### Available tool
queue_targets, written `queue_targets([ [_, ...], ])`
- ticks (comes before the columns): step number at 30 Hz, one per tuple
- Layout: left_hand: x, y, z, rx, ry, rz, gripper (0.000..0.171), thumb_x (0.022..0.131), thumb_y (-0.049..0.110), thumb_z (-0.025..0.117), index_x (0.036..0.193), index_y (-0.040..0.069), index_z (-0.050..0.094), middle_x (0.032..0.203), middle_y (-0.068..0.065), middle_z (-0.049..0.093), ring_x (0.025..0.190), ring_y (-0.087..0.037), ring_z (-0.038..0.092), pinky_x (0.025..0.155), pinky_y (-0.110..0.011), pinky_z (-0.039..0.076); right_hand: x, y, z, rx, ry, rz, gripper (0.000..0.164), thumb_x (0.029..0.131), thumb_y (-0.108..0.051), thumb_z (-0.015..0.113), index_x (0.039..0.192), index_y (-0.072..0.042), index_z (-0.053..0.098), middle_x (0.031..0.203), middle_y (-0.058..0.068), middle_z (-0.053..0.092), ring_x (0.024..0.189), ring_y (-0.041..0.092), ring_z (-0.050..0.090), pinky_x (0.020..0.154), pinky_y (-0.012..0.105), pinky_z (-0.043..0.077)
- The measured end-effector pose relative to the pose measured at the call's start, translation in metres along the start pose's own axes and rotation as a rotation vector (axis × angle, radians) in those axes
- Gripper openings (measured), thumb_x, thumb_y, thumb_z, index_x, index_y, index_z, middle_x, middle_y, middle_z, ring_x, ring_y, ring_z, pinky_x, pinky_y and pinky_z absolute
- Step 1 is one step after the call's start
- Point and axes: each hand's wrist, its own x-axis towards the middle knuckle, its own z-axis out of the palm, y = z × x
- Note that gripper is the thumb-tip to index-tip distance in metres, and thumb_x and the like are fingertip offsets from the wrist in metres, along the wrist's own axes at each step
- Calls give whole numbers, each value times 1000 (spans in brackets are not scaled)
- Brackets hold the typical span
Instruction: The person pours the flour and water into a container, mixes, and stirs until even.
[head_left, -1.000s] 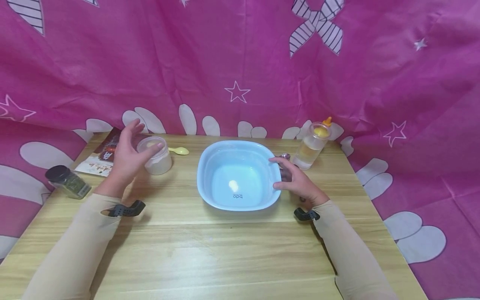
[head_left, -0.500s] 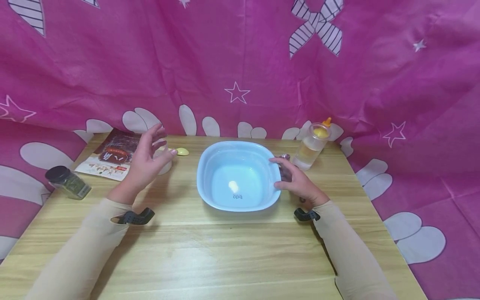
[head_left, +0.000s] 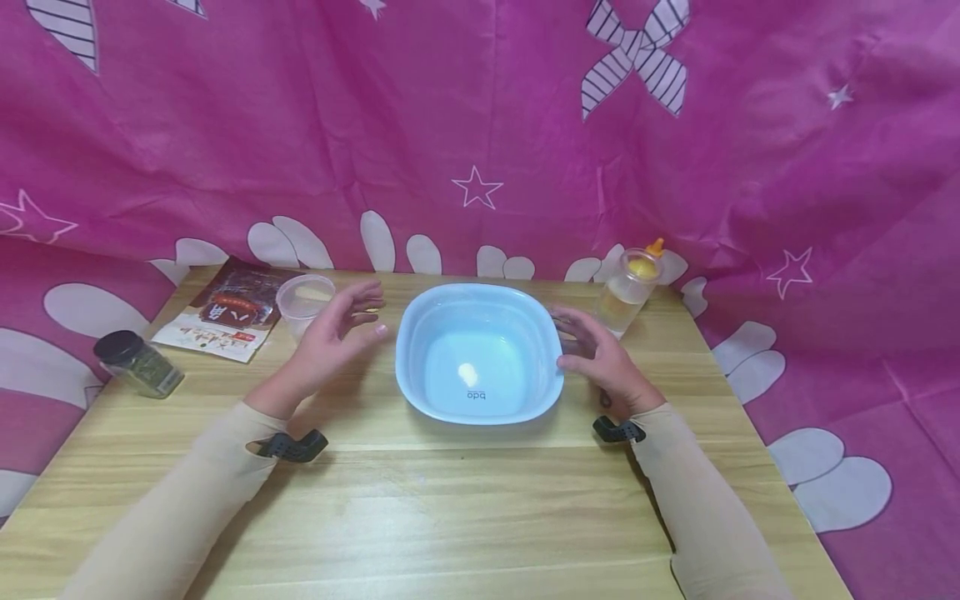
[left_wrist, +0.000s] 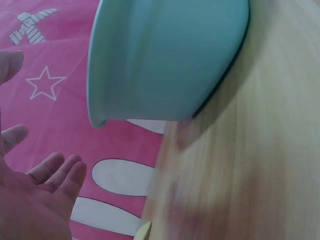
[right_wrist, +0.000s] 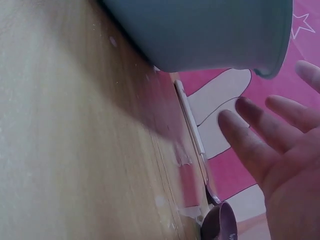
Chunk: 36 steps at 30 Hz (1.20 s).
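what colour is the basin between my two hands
The basin is light blue; it shows best in the head view.

On the table [head_left: 420, 517], the basin [head_left: 477, 414] sits right of the tub [head_left: 296, 311] (packet [head_left: 232, 308] farther left).

basin [head_left: 480, 417]: pale blue | curtain [head_left: 420, 108]: magenta, white star print | sleeve [head_left: 180, 492]: beige | jar lid [head_left: 117, 346]: black | table [head_left: 450, 517]: tan wood-grain

We see our outstretched right hand [right_wrist: 295, 165] beside the bluish basin [right_wrist: 210, 35], while a white-handled utensil [right_wrist: 190, 117] and a dark scoop [right_wrist: 212, 224] lie on the table [right_wrist: 75, 150].
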Motion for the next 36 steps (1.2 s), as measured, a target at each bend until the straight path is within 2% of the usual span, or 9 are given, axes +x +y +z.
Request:
queue_targets([
  [6, -3, -4, 8, -6, -60, -16, 64, 103, -6, 70, 161, -6, 45, 159, -25, 53, 142, -46, 54, 118, -34, 50, -1, 1, -2, -8, 68, -41, 76, 102, -3, 78, 169, -18, 46, 168, 22, 50, 147, 52, 55, 121, 72, 41],
  [10, -4, -8, 13, -7, -111, -19, 62, 102, -5, 71, 158, -10, 46, 157, -28, 55, 141, -51, 54, 117, -39, 53, -2, 0, -3, 39, 135, -49, 70, 103, -6, 78, 166, -21, 50, 163, 19, 56, 145, 56, 53, 119, 65, 48],
  [13, -6, -10, 16, -10, -154, -25, 61, 103, -4, 72, 158, -9, 47, 156, -27, 57, 141, -47, 55, 117, -47, 52, -2, 0, -5, 58, 188, -68, 67, 103, -6, 78, 164, -15, 52, 159, 19, 59, 144, 59, 51, 116, 55, 53],
  [16, -8, -11, 19, -6, -186, -39, 61, 104, -1, 72, 160, -4, 48, 157, -24, 57, 142, -43, 56, 118, -42, 52, -3, 0, -6, 86, 227, -81, 66, 103, -5, 79, 163, -8, 51, 156, 22, 60, 143, 63, 48, 112, 47, 57],
  [18, -9, -12, 22, 1, -192, -49, 61, 105, 0, 72, 161, -2, 49, 157, -24, 57, 142, -43, 56, 117, -36, 52, -4, -1, -7, 108, 250, -63, 67, 102, -10, 81, 163, -8, 51, 155, 23, 60, 142, 66, 47, 107, 38, 59],
  [20, -10, -12, 23, 6, -193, -48, 61, 105, 0, 72, 161, -2, 49, 157, -24, 57, 141, -44, 57, 114, -30, 52, -5, -2, -9, 102, 272, -62, 67, 102, -12, 82, 162, -7, 51, 154, 23, 60, 141, 65, 47, 105, 37, 60],
  [28, -12, -16, 27, 16, -195, -88, 61, 105, 3, 73, 162, -1, 50, 155, -26, 58, 140, -48, 60, 113, -35, 55, -6, 1, -19, 8, 355, -84, 61, 105, -8, 76, 161, -8, 53, 156, 20, 61, 139, 59, 52, 109, 30, 55],
  [36, -13, -24, 27, 22, -195, -141, 61, 107, 9, 73, 163, 4, 50, 157, -24, 57, 142, -48, 60, 112, -31, 54, -5, 5, -27, 4, 382, -148, 56, 106, -5, 76, 157, -3, 54, 156, 13, 63, 142, 51, 54, 110, 30, 55],
])
